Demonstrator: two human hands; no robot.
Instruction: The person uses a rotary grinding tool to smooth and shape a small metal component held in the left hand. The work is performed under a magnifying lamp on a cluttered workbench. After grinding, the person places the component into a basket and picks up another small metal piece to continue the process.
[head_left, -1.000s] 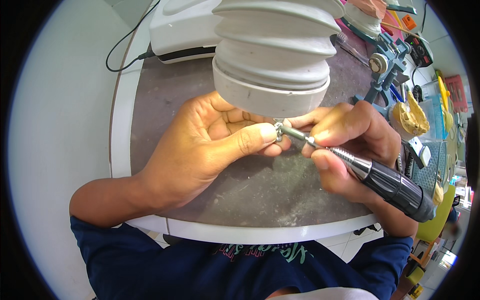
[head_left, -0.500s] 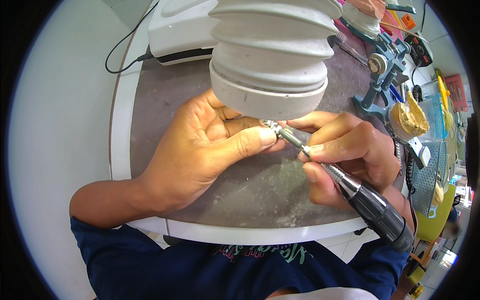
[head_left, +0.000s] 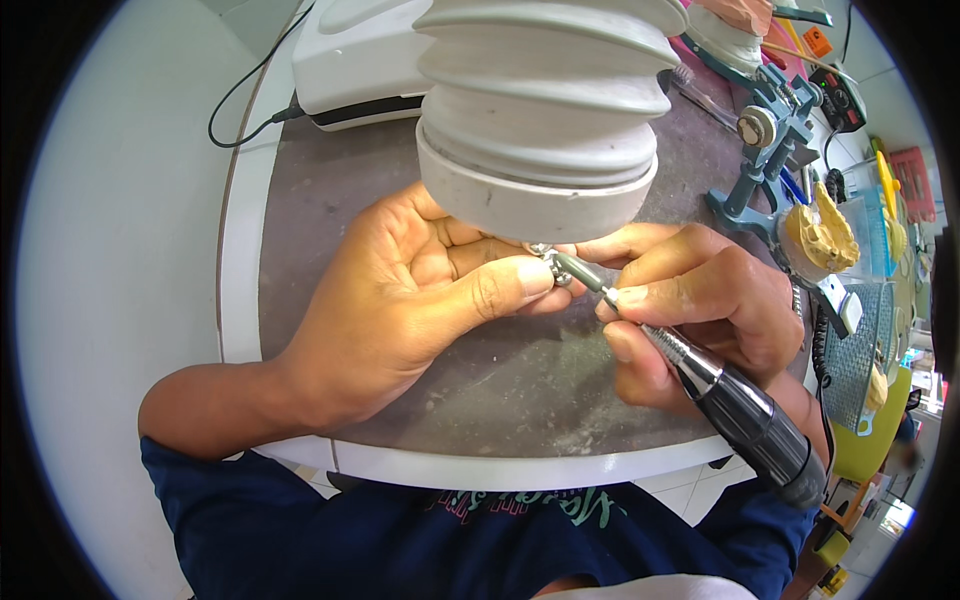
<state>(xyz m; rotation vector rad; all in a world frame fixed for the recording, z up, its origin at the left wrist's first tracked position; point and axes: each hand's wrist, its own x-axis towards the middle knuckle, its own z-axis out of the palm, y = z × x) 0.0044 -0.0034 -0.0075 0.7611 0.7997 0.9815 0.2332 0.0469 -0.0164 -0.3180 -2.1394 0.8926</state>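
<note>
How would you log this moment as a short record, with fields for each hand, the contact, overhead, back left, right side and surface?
Left hand: pinches a small shiny metal piece
Right hand: holds a black and silver rotary tool like a pen
Contact: grey tip at the metal piece; touching or just short, cannot tell
Overhead: ribbed white hose, its rim hiding some fingers
Back left: white box
Right side: blue-grey stand, yellowish plaster model
Surface: dark tabletop with a white edge
</note>
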